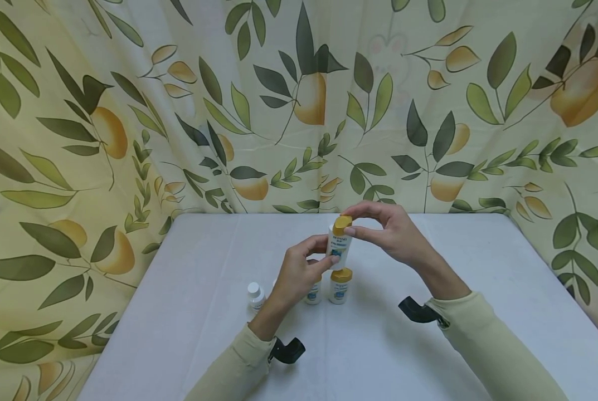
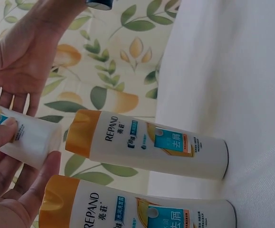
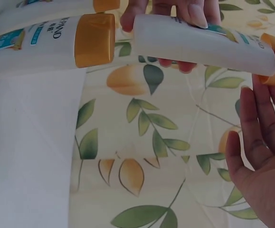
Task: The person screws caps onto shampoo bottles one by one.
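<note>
A white shampoo bottle (image 1: 338,248) with a gold cap (image 1: 342,224) is held up above the table, tilted slightly. My left hand (image 1: 299,267) grips its lower body, thumb across the label, as the left wrist view also shows. At the top, my right hand (image 1: 391,231) pinches the gold cap between thumb and fingers. The cap sits on or against the bottle's top; whether it is fastened I cannot tell. Just below stand two matching shampoo bottles, one at right (image 1: 339,287) and one (image 1: 313,292) partly behind my left hand.
A small white bottle (image 1: 254,296) with a white cap stands left of my left forearm, with another white thing mostly hidden beside it. White cloth covers the table (image 1: 208,250). A curtain (image 1: 278,111) printed with leaves and fruit hangs behind its far edge.
</note>
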The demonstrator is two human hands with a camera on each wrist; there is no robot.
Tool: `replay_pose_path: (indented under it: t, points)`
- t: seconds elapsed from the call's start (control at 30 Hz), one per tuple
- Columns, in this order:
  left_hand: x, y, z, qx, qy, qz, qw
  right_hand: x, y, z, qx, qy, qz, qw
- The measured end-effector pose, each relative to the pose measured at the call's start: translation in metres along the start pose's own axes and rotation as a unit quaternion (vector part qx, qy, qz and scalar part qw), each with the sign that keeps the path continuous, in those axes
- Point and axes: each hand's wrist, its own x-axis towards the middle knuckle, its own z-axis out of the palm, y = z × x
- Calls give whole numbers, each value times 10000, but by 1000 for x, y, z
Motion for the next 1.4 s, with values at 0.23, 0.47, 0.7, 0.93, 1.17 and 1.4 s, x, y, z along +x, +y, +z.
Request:
replay_pose_path:
  t: [0.23,0.47,0.7,0.93,1.17,1.4]
  points:
    - [0,0,0,26,109,6,9999,0,0,4,-67,203,-42,9998]
    - [-1,0,1,49,180,-8,9998,0,-1,7,-55,353,-24,9994]
    - [0,-1,2,65,268,25,9996,1,1,10,-33,480,101,9988]
    - [0,-2,2,76,381,64,9992,1,1,13,-100,631,217,9977]
    - [1,-4,2,39,325,-15,9995,2,-1,16,7,448,305,9985]
    - [0,-3,4,-20,366,34,9993,2,-2,18,-81,616,182,9979]
